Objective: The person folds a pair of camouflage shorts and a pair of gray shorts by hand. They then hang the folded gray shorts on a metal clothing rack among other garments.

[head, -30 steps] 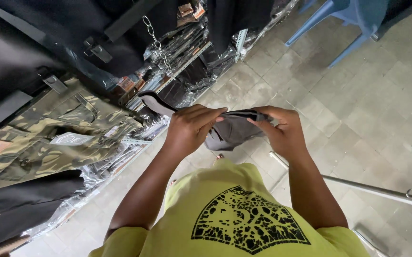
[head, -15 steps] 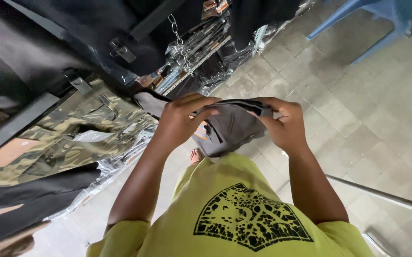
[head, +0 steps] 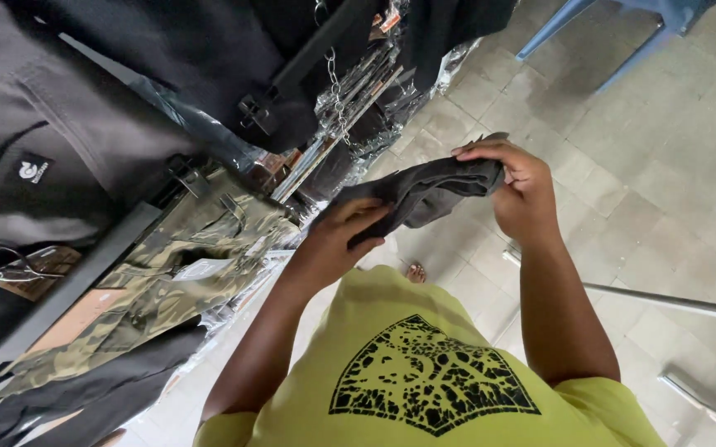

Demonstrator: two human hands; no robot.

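Held at centre frame, above the yellow-green shirt [head: 424,389] with its black print: a folded dark grey garment [head: 424,192], stretched between both hands. Left hand [head: 337,240] under its lower left end, fingers [head: 366,217] curled and pinching the cloth against the thumb. Right hand [head: 523,194] at the upper right end, fingers [head: 483,153] wrapped over the top edge, clamped on the fold. Just left of the garment, camouflage trousers [head: 167,281] clipped on a hanger; black clothing [head: 85,141] across the upper left. Tiled floor [head: 664,190] at right, blue chair legs [head: 598,33] in the upper right, a metal bar [head: 672,302] lower right.
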